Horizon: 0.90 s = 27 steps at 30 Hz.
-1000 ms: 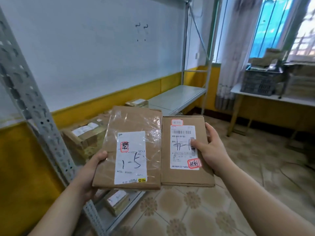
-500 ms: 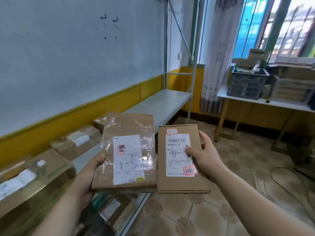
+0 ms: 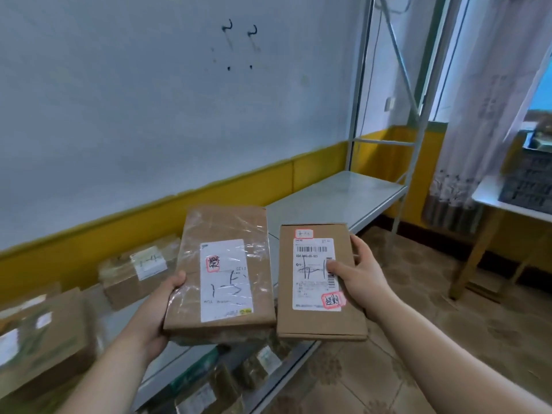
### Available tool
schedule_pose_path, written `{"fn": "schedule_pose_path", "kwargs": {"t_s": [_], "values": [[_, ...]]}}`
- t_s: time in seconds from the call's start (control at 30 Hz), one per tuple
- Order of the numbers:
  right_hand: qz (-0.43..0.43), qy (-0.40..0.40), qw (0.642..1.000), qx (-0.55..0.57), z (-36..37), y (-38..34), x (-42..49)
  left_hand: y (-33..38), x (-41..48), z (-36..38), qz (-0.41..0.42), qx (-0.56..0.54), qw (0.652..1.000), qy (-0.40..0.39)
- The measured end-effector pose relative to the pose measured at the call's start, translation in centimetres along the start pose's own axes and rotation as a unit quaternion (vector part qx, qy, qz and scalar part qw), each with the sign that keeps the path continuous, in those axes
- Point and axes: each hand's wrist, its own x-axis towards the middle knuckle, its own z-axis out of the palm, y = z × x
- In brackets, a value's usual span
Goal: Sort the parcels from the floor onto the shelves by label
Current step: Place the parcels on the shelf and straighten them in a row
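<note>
White-and-yellow wall behind a grey metal shelf [image 3: 337, 198] that runs from lower left to centre right. Both parcels are held label-up at centre frame, prob. to compare the handwritten codes. The left hand [image 3: 161, 309] grips the taped parcel [image 3: 221, 273] marked 1-5, thumb curled over its edge. The right hand [image 3: 361, 273] grips the plain carton [image 3: 316, 282], thumb on the label. Sorted boxes [image 3: 134, 273] crowd the shelf at lower left, w/ more on the tier below. Table [image 3: 507, 204] w/ crate [image 3: 528, 180] at the right edge, well apart.
</note>
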Motion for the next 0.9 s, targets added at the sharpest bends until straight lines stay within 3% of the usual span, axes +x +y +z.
{"fn": "schedule_pose_path", "kwargs": {"t_s": [0.4, 0.9], "values": [[0.02, -0.135, 0.99, -0.029, 8.3, -0.3, 15.0, 3.0, 9.6, -1.5, 0.031, -0.054, 0.991, 0.117], [0.104, -0.166, 0.975, -0.108, 13.4, 4.7, 26.7, 7.9, 23.3, 0.0, -0.001, -0.073, 0.994, 0.08]]}}
